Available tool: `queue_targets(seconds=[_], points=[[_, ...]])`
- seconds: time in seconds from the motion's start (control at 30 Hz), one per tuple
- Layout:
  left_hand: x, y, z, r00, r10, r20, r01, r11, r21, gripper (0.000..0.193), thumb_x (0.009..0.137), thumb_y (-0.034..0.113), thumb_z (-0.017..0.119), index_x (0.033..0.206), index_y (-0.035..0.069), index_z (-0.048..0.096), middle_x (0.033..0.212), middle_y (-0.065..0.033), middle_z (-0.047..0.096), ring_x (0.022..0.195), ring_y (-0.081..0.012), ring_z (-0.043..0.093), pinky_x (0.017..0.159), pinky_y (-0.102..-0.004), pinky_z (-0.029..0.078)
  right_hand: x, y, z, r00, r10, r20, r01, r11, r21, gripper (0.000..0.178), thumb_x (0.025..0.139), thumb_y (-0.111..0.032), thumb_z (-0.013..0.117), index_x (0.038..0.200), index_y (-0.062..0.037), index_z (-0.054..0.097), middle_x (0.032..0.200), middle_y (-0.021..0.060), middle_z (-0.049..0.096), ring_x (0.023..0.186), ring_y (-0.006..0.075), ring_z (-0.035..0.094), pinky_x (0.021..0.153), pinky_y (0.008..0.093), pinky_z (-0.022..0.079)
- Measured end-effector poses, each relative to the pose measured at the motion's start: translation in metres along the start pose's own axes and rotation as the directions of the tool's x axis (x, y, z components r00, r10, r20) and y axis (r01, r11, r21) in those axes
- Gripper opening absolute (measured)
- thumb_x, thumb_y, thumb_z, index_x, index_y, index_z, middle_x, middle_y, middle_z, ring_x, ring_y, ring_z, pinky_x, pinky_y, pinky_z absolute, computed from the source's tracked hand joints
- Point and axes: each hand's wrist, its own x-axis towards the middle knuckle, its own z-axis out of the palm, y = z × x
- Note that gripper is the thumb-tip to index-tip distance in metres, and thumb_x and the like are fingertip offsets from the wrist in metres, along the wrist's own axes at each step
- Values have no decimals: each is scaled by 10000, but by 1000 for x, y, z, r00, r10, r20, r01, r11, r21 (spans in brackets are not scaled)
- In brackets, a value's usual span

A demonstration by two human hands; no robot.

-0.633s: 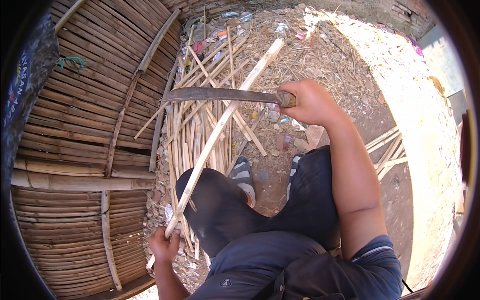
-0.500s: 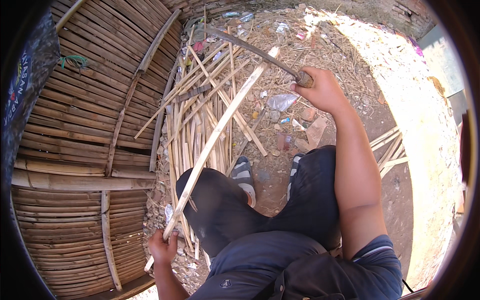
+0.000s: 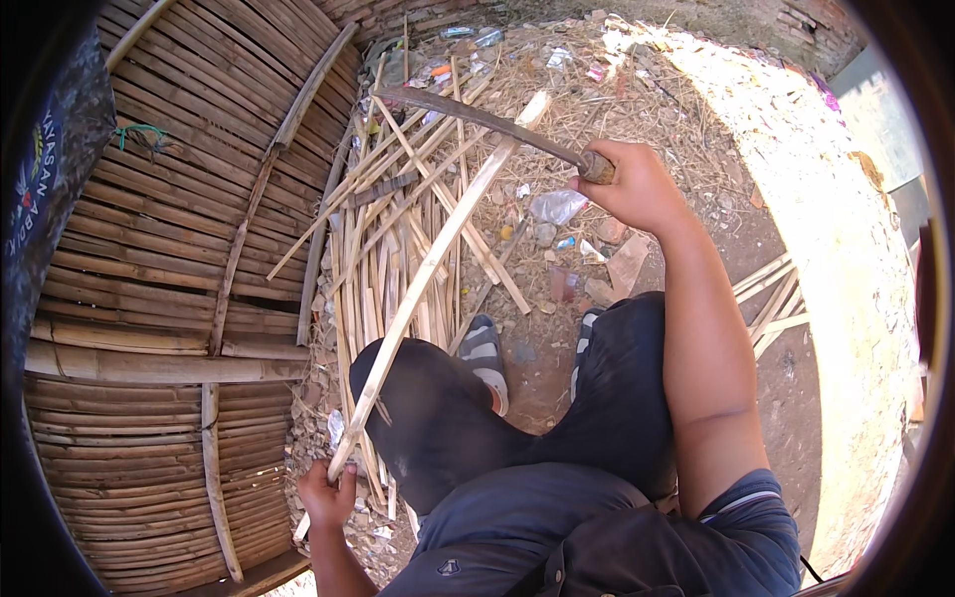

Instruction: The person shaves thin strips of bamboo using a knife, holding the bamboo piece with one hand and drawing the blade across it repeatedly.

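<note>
Low at the left, my left hand (image 3: 326, 493) is closed round the near end of a long pale wooden strip (image 3: 423, 277). The strip slants up and away to the right, passing over my left knee. My right hand (image 3: 634, 184) grips the wooden handle of a machete (image 3: 477, 116) with a long, dark, slightly curved blade. That blade points left and crosses the strip a little short of its far end, seemingly touching it. Beneath lies a pile of similar strips (image 3: 383, 284) on the ground, partly hidden by the held strip and my knee.
A slatted bamboo wall (image 3: 169, 229) rises close on the left, with a dark printed sheet (image 3: 60, 159) hanging at its edge. Rubble, straw and a crumpled clear plastic bag (image 3: 559, 205) lie ahead. More strips (image 3: 774, 298) rest at the right, and a brick wall (image 3: 796, 30) stands beyond.
The machete has come down and slightly toward me, its blade now lying across the strip nearer to me than before. My left hand and the strip have barely moved.
</note>
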Motion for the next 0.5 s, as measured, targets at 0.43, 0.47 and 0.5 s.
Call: queue_targets(seconds=[0.43, 0.47, 0.5], points=[[11, 17, 6, 995, 18, 99, -6, 993, -117, 270, 959, 212, 755, 839, 11, 620, 612, -97, 616, 527, -159, 568, 517, -336, 448, -9, -36, 15, 953, -225, 203, 253, 959, -125, 300, 792, -228, 796, 1073, -141, 739, 906, 193, 740, 927, 428, 715, 809, 540, 571], [11, 20, 4, 995, 12, 98, 1, 992, -129, 276, 963, 217, 751, 838, 10, 618, 609, -98, 613, 525, -162, 563, 517, -339, 448, -8, -35, 16, 959, -215, 187, 238, 965, -109, 301, 800, -241, 799, 1075, -134, 739, 908, 193, 742, 921, 425, 718, 805, 535, 573], [12, 29, 1, 995, 7, 99, 7, 989, -145, 282, 968, 222, 747, 837, 10, 616, 607, -98, 610, 522, -164, 558, 516, -342, 447, -8, -32, 16, 964, -201, 173, 220, 971, -96, 304, 808, -254, 803, 1076, -126, 739, 909, 193, 744, 916, 422, 721, 801, 531, 574]])
